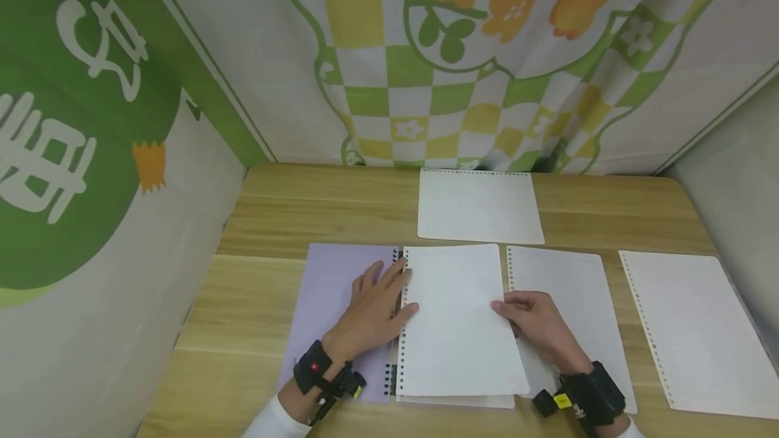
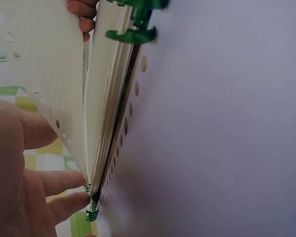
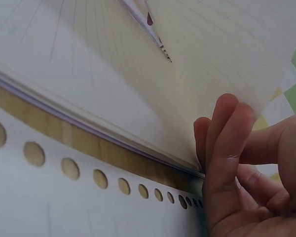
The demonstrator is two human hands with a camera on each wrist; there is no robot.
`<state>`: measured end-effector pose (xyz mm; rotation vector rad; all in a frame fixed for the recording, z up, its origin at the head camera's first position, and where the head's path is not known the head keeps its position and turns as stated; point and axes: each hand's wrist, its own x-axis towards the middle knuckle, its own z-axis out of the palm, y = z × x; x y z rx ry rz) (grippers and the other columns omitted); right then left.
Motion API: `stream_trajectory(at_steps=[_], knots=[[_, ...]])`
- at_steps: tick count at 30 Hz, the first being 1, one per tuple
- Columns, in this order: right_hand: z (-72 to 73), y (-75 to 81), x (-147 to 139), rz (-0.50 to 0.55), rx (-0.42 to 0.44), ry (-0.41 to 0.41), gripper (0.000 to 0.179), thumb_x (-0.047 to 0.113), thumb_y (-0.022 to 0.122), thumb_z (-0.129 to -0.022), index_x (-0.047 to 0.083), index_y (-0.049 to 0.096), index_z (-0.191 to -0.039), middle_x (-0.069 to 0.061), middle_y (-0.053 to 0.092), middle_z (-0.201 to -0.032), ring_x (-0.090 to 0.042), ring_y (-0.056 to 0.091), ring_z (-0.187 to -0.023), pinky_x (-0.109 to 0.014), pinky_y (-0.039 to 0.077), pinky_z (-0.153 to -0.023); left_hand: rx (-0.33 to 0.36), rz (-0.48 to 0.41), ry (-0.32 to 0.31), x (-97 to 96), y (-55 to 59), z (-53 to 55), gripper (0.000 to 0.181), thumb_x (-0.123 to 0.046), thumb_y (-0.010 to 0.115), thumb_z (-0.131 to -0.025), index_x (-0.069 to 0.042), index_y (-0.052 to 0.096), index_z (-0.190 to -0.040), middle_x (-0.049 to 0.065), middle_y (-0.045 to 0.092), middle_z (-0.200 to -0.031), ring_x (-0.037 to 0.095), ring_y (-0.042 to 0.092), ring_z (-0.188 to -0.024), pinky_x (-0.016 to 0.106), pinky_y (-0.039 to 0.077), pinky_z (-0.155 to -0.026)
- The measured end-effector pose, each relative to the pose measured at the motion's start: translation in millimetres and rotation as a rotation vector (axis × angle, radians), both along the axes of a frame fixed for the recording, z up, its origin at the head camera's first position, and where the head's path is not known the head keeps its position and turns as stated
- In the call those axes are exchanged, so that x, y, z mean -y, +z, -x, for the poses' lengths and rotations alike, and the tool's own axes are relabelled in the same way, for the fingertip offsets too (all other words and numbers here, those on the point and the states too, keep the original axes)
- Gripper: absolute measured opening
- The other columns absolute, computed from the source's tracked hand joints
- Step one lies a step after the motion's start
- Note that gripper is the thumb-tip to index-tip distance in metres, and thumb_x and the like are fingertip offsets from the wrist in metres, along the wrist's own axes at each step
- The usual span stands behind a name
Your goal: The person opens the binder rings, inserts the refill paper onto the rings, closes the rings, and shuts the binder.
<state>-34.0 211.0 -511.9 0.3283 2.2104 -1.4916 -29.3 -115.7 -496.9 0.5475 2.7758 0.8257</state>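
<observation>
A loose-leaf binder lies spread on the table, its lilac cover to the left and its pages to the right. Over those pages is a white punched sheet, raised from them in the wrist views. My right hand pinches this sheet's right edge between thumb and fingers. My left hand lies across the spine with fingers spread, fingertips at the sheet's punched left edge. In the left wrist view, dark green binder rings stand parted along the spine, and the sheet's holes are beside the fingers.
One loose lined sheet lies right of the binder, partly under my right forearm. Another sheet is farther right, and a third lies behind the binder. A patterned curtain hangs at the wooden table's back edge.
</observation>
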Motion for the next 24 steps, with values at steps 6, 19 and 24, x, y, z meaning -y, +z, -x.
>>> stream_trajectory(at_steps=[6, 19, 24], knots=[[1.8, 0.4, -1, -0.001, -0.010, 0.020, 0.041, 0.026, 0.076, -0.100, -0.005, 0.072, -0.126, -0.007, 0.078, -0.087, -0.018, 0.064, -0.076, -0.027, 0.049, -0.063, 0.008, 0.033, -0.011, 1.5, 0.3, -2.6, 0.063, -0.040, 0.056, -0.109, -0.008, 0.045, -0.162, 0.014, 0.029, -0.176, 0.054, 0.018, -0.159, 0.073, 0.019, -0.123], [0.9, 5.2, 1, -0.071, -0.075, 0.079, 0.036, 0.027, 0.074, -0.102, -0.003, 0.074, -0.122, -0.008, 0.080, -0.089, -0.018, 0.067, -0.074, -0.025, 0.052, -0.064, 0.098, 0.077, -0.155, 18.7, -0.5, -40.4, 0.071, -0.041, 0.067, -0.104, -0.019, 0.040, -0.166, 0.004, 0.017, -0.180, 0.052, 0.006, -0.163, 0.076, 0.015, -0.124], [0.7, 6.5, 0, -0.114, -0.091, 0.110, 0.034, 0.026, 0.074, -0.102, -0.002, 0.074, -0.119, -0.006, 0.078, -0.084, -0.018, 0.066, -0.073, -0.025, 0.052, -0.064, 0.122, 0.049, -0.207, 24.2, -0.5, -45.6, 0.075, -0.045, 0.069, -0.102, -0.021, 0.040, -0.167, 0.003, 0.014, -0.180, 0.051, 0.001, -0.163, 0.076, 0.010, -0.126]])
